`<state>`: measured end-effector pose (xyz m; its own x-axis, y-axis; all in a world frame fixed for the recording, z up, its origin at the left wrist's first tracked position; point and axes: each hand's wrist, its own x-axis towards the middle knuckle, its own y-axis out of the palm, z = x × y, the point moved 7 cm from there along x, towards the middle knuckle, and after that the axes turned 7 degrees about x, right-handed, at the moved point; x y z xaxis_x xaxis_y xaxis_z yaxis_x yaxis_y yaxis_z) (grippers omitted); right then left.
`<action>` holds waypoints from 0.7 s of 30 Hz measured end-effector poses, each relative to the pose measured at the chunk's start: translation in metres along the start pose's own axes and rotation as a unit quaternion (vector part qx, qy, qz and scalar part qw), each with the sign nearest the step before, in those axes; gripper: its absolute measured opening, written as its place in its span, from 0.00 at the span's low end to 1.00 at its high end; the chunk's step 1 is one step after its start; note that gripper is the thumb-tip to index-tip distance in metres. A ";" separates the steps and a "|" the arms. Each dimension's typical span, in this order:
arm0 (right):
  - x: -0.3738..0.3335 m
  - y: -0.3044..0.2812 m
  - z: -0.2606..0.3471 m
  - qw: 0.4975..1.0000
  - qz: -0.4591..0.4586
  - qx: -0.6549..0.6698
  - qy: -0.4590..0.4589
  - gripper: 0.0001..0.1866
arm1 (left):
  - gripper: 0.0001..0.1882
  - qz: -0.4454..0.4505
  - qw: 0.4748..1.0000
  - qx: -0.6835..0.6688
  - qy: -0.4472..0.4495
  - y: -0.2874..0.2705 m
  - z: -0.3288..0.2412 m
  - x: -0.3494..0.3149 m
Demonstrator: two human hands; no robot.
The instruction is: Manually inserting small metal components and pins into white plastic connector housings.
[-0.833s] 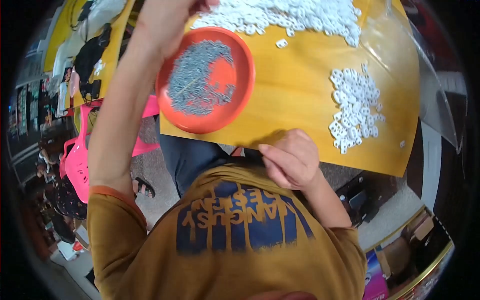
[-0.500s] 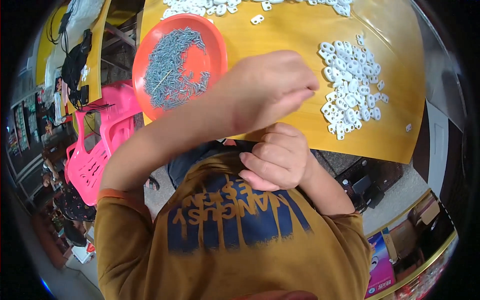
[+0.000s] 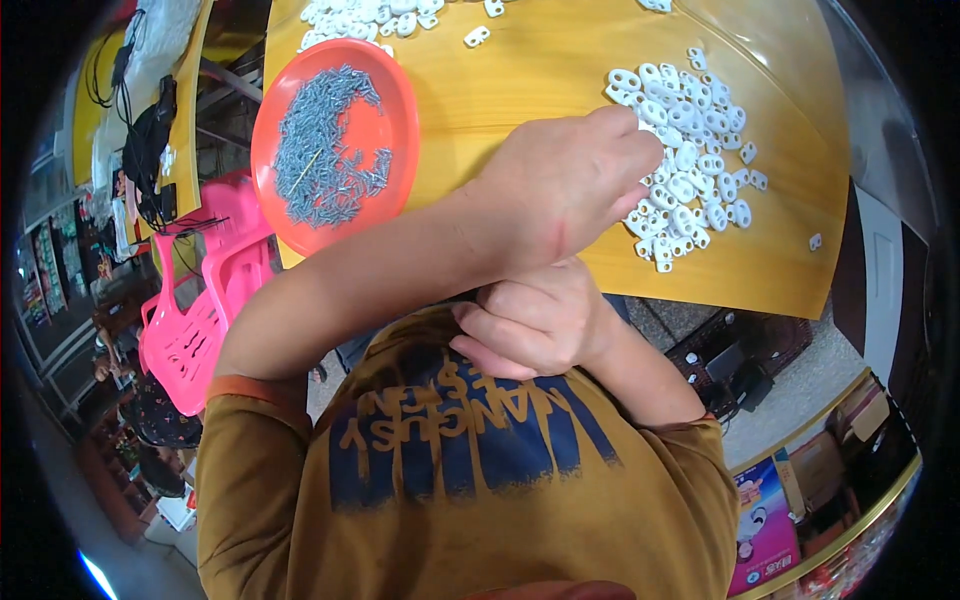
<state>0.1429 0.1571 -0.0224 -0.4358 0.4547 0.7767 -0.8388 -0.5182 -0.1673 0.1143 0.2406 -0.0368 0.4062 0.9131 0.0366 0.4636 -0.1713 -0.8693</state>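
Note:
My left arm stretches across my body to the right, bringing my left hand (image 3: 580, 175) to the near-left edge of a pile of small white plastic pieces (image 3: 690, 150), oval with two holes. Its fingers are bent and pressed together at the pile; the fingertips, and anything between them, are hidden. Just below that wrist, my right hand (image 3: 530, 325) is held closed in front of my chest. Whatever it may hold is covered by its curled fingers. At the left stands a round red plastic tray (image 3: 400, 180) with many tiny silvery metal pieces (image 3: 315, 150) and a thin yellowish stick (image 3: 305, 172).
More white pieces (image 3: 370, 18) lie at the far left of the yellow tabletop (image 3: 480, 90), with single ones (image 3: 477, 37) nearby. A pink plastic chair (image 3: 195, 345) stands beyond the table's left side. A dark basket-like container (image 3: 735, 360) sits below the right edge.
My left hand has moved right and slightly nearer, reaching the white pile. My right hand stays closed near my chest. The whole view has shifted, so the tray and pile appear further left.

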 end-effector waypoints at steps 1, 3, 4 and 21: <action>0.000 0.000 0.000 1.000 0.000 -0.002 -0.005 0.10 | 0.06 0.022 1.000 0.002 -0.009 0.001 0.000 0.002; -0.001 0.000 0.000 1.000 0.000 -0.005 -0.007 0.10 | 0.05 0.044 0.999 0.002 -0.018 0.002 0.000 0.004; -0.002 0.000 0.000 1.000 0.006 -0.004 -0.004 0.10 | 0.05 0.053 0.998 0.014 -0.022 0.002 -0.001 0.003; 0.016 0.014 -0.001 0.993 0.099 0.014 0.054 0.06 | 0.07 -0.135 0.968 -0.186 -0.102 -0.039 0.016 -0.048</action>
<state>0.1239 0.1576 -0.0130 -0.6258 0.4157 0.6600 -0.7239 -0.6246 -0.2930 0.0643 0.2098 -0.0126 0.0845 0.9908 0.1058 0.7973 -0.0036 -0.6036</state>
